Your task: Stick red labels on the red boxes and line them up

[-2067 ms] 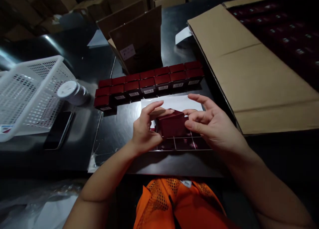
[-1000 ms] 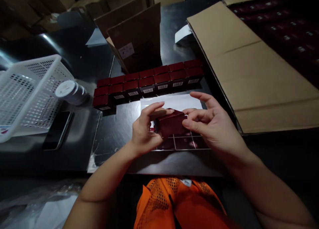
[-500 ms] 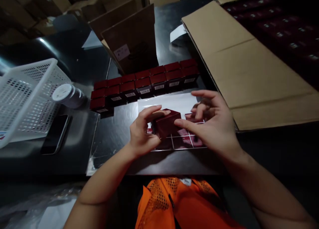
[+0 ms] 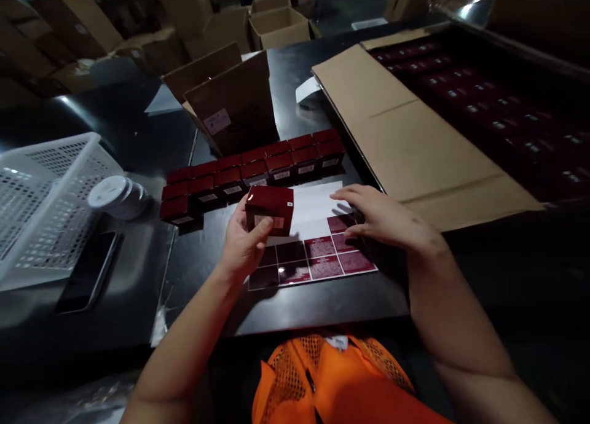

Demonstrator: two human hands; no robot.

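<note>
My left hand (image 4: 242, 243) grips a small dark red box (image 4: 270, 209) and holds it up above a sheet of dark red labels (image 4: 318, 253) lying on the black table. My right hand (image 4: 385, 218) rests with spread fingers on the sheet's right side, fingertips at its upper labels. Behind the sheet, two rows of several matching red boxes (image 4: 251, 166) stand side by side, white stickers facing me.
A white plastic basket (image 4: 41, 196) stands at the left, with a roll of white labels (image 4: 115, 193) and a dark phone (image 4: 87, 270) beside it. An open brown carton (image 4: 228, 104) stands behind the rows. A big carton (image 4: 415, 123) of red boxes fills the right.
The left hand has lifted the red box up off the sheet and turned it. The right hand let go of the box and dropped onto the label sheet. The view tilted up.
</note>
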